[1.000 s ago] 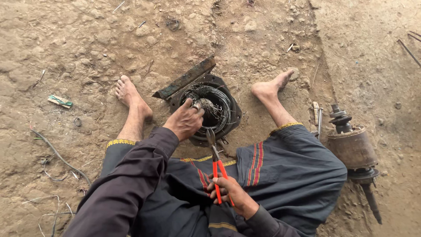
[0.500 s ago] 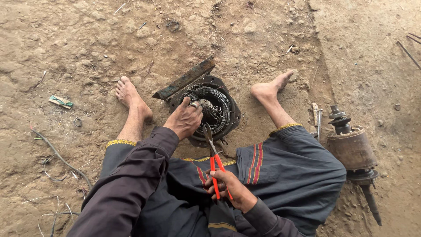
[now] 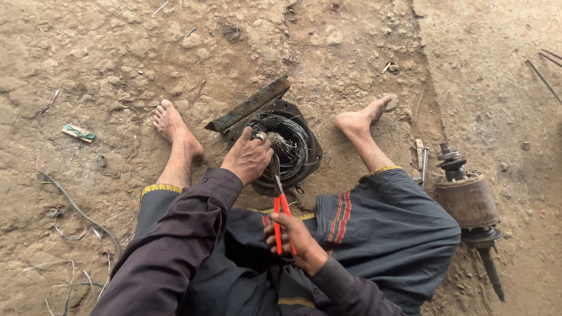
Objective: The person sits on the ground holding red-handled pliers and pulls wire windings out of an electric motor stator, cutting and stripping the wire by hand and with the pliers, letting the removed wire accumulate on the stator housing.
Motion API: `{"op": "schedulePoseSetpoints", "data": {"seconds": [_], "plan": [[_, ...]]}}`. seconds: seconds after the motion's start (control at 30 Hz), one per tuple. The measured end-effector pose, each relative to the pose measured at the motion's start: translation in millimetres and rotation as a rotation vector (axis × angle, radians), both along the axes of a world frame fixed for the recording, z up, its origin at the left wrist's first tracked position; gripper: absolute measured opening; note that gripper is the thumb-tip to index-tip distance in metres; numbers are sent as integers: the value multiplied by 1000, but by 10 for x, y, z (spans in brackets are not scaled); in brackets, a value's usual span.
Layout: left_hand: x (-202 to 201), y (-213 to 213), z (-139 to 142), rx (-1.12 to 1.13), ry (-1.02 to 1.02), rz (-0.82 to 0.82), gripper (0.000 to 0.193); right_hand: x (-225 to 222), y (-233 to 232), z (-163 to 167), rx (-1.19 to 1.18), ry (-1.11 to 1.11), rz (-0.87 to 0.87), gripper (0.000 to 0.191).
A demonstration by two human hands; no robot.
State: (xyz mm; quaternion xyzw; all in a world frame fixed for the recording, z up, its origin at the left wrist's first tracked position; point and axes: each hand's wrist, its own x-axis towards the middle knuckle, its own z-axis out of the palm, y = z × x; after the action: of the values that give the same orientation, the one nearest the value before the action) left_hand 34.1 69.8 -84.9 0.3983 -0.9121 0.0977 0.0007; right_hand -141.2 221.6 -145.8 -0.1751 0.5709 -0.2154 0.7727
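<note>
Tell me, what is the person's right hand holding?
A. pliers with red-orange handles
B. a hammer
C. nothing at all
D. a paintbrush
A: the right hand closes around the red-orange handles of the pliers, whose tip reaches into the wire coil beside the left hand.

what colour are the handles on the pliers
Red-orange handles on the pliers, gripped by the right hand; the head view shows them best.

one head-worn camera looks steeply down from close above at the seated person's lap, feet and dirt ground [image 3: 117, 58].
</note>
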Motion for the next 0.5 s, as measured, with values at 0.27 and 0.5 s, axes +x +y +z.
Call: {"op": "schedulePoseSetpoints", "data": {"seconds": [0.27, 0.5], "plan": [[-28, 74, 140, 127, 96, 83, 17, 353, -46, 287, 25, 141, -42, 50], [-56, 87, 193, 139, 123, 116, 15, 443, -41, 255, -139, 132, -172, 30]]}}
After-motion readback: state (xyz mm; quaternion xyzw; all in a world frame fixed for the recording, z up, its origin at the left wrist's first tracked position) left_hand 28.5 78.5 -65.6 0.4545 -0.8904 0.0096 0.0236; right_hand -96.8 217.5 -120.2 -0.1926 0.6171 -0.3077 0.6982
